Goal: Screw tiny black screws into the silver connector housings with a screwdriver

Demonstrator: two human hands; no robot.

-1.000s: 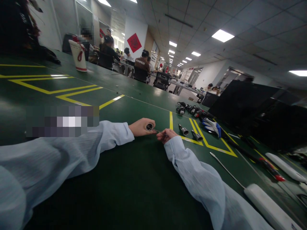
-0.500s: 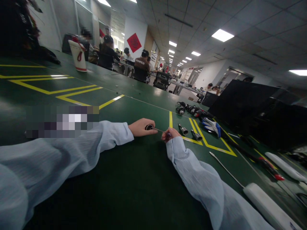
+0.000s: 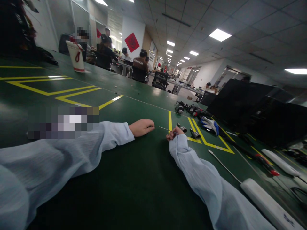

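Observation:
My left hand (image 3: 143, 127) rests low over the green table, palm down, its fingers curled together. Whatever may be inside it is hidden from this angle. To its right, my right hand (image 3: 175, 133) is closed around a slim screwdriver-like tool (image 3: 164, 128). The tool's thin metal shaft points left toward the left fingertips, with a gap between; the fingers cover most of its handle. Just beyond the right hand lie two metal cylindrical parts, one (image 3: 183, 128) partly behind the fingers and another (image 3: 195, 134) farther right, inside yellow tape lines.
Dark metal-tipped parts (image 3: 179, 109) and a blue-and-white glove (image 3: 209, 125) lie farther back right. A white power strip (image 3: 266, 201), a cable (image 3: 223, 166) and a red-and-black tool (image 3: 267, 164) occupy the right side. A paper cup (image 3: 76, 57) stands back left. People sit beyond.
My right hand has drawn the tool rightward, away from the left hand. My left hand has turned palm down, and the black round part seen in it before is out of sight.

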